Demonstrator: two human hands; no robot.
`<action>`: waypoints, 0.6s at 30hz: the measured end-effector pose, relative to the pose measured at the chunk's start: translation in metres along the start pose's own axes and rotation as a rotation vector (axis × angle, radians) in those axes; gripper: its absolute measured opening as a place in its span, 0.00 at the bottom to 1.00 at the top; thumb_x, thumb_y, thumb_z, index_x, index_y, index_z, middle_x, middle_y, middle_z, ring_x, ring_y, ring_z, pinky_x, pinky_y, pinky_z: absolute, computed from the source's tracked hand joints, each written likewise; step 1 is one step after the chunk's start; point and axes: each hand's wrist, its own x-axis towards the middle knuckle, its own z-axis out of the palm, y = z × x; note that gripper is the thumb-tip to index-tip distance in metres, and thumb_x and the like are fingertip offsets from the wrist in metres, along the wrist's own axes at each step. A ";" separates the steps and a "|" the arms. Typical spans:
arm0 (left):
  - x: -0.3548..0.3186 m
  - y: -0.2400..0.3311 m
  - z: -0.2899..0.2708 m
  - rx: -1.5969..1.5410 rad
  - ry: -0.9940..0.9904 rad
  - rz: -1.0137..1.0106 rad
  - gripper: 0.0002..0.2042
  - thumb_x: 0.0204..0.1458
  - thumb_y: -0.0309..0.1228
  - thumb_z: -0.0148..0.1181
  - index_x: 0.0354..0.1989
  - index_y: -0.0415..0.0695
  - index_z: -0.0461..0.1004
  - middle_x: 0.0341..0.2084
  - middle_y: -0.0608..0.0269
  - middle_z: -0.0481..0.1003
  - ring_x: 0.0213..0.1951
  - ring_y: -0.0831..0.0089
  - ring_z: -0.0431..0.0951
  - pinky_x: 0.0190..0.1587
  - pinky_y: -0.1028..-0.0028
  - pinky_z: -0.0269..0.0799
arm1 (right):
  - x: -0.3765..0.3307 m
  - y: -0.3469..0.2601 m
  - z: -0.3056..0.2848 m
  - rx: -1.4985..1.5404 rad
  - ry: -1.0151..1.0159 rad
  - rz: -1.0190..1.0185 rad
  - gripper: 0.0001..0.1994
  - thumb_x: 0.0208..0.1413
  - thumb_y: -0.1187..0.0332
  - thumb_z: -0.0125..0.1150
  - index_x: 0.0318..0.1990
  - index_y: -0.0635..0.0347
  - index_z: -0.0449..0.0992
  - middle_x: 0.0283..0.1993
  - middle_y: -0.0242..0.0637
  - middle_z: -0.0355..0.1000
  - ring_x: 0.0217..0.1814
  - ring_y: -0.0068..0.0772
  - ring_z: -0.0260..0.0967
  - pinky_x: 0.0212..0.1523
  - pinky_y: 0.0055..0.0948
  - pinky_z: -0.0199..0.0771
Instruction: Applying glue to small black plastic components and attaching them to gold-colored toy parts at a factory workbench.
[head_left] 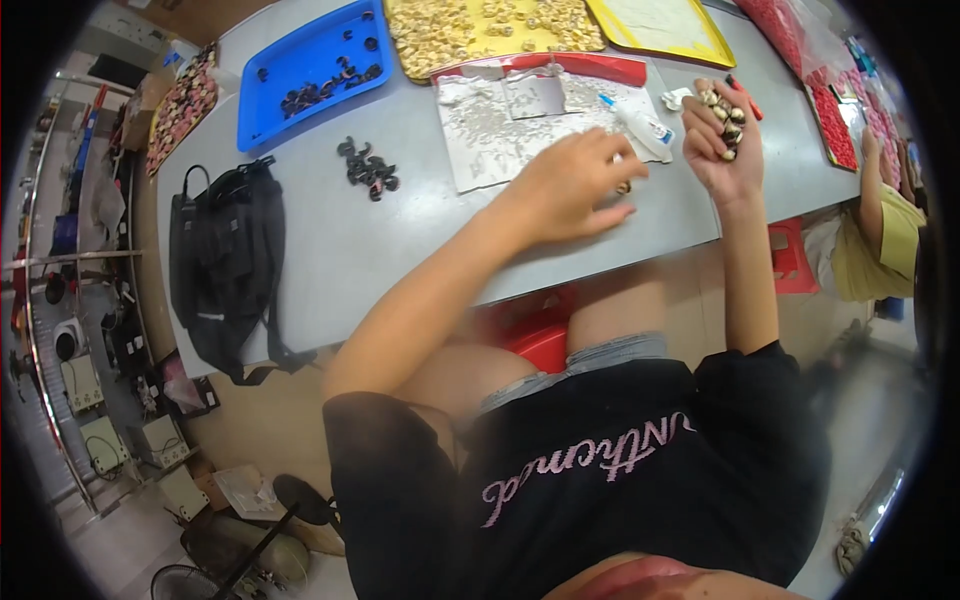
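Observation:
My right hand [722, 140] is closed around several small, round, shiny gold-and-white pieces [733, 128], which show between the fingers and palm above the table. My left hand [575, 190] is low over the table's front part, palm down with fingers bent. A small gold-brown piece [624, 187] shows between its thumb and fingers, partly covered by them. Between my hands, beyond the left fingertips, a white tube with a blue nozzle [645, 130] lies on a stained white board [475, 145] with a red far edge. A red-and-black stick-like tool [746, 98] lies behind my right hand.
A blue tray [262, 105] with dark curved pieces stands at the far left; similar dark pieces [368, 168] lie loose nearby. Yellow trays [425, 70] line the back. A black bag [228, 260] rests at the left edge. Another person [878, 235] sits at right beside red pieces [830, 125].

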 end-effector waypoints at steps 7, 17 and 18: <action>-0.005 0.002 0.014 0.005 -0.143 -0.052 0.08 0.46 0.24 0.59 0.36 0.42 0.72 0.32 0.59 0.72 0.37 0.60 0.74 0.39 0.66 0.72 | -0.024 0.028 -0.004 0.063 0.114 0.023 0.10 0.61 0.64 0.48 0.37 0.64 0.68 0.18 0.27 0.51 0.12 0.17 0.43 0.12 0.17 0.43; 0.005 0.019 -0.001 -0.026 0.499 0.101 0.14 0.37 0.21 0.65 0.36 0.44 0.74 0.32 0.63 0.73 0.35 0.63 0.73 0.35 0.68 0.73 | -0.026 0.096 0.013 -0.090 0.258 0.145 0.08 0.60 0.60 0.49 0.33 0.52 0.70 0.21 0.24 0.64 0.12 0.15 0.52 0.12 0.13 0.48; 0.004 0.017 0.002 0.020 0.449 0.117 0.13 0.38 0.22 0.65 0.36 0.45 0.74 0.32 0.64 0.73 0.35 0.64 0.73 0.35 0.68 0.72 | -0.026 0.102 0.014 -0.089 0.262 0.158 0.08 0.60 0.60 0.49 0.33 0.52 0.70 0.21 0.24 0.64 0.12 0.15 0.52 0.12 0.13 0.48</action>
